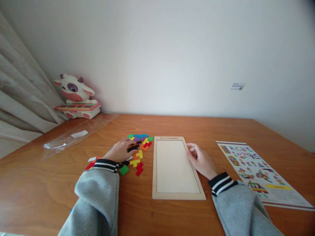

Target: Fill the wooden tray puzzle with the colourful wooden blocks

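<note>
My left hand (120, 150) is over a scatter of coloured wooden puzzle pieces, its fingers closed at a black puzzle piece (133, 148). Another dark piece lies just beyond the fingertips. Around that hand are a yellow piece (135, 163), a red piece (139, 169) and a green piece (123, 170); some pieces are partly hidden by the hand and sleeve. To the right lies a shallow wooden puzzle tray (154, 170) with a bare pale floor. My right hand (200, 160) grips the tray's right edge, thumb and curled fingers against the frame.
On the right of the wooden table (133, 209) lies a printed pattern sheet (261, 173). A clear plastic bag (61, 141) is at the left. Behind it stands a cow-shaped toy keyboard (78, 98), near the curtain (22, 88) and the white wall.
</note>
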The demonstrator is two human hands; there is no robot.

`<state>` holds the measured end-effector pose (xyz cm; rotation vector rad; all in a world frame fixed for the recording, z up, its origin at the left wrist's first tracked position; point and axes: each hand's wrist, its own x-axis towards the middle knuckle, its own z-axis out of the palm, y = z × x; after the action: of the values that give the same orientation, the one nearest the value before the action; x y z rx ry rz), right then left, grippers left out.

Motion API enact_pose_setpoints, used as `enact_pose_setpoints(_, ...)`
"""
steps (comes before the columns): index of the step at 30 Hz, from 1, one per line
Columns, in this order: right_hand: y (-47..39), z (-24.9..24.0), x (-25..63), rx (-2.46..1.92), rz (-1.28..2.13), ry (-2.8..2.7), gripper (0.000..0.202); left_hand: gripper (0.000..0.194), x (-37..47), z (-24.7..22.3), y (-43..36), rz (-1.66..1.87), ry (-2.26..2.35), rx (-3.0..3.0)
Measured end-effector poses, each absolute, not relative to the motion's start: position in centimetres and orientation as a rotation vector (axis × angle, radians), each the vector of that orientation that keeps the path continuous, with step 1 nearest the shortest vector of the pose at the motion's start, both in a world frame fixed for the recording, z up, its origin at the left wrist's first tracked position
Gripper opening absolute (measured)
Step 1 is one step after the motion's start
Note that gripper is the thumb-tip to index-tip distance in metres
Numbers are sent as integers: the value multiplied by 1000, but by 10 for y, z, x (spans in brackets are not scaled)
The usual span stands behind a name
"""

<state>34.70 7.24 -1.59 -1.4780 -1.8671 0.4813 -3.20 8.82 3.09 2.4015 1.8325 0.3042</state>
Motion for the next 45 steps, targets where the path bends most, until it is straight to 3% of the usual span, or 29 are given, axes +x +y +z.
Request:
enact_pose_setpoints(16, 73, -18, 349, -1460, 428, -1887, 35, 40, -33, 36, 84, 302, 1955, 2326)
enact_pose_setpoints(25, 73, -20, 350, -1458, 432, -1893, 35, 16, -24, 40, 83, 238, 1903, 2421)
enact_pose_setpoints(30, 72, -17, 348, -1463, 424, -1881, 33, 25, -22, 39, 84, 352, 1910, 2430)
enact_pose_setpoints(37, 72, -15, 348, -1436, 445, -1872, 30, 26, 24, 39, 71, 795, 1277, 2659)
enact_pose_setpoints(45, 72, -13, 348, -1439, 417, -1870, 30, 21, 78, 30, 41, 616, 739, 2823)
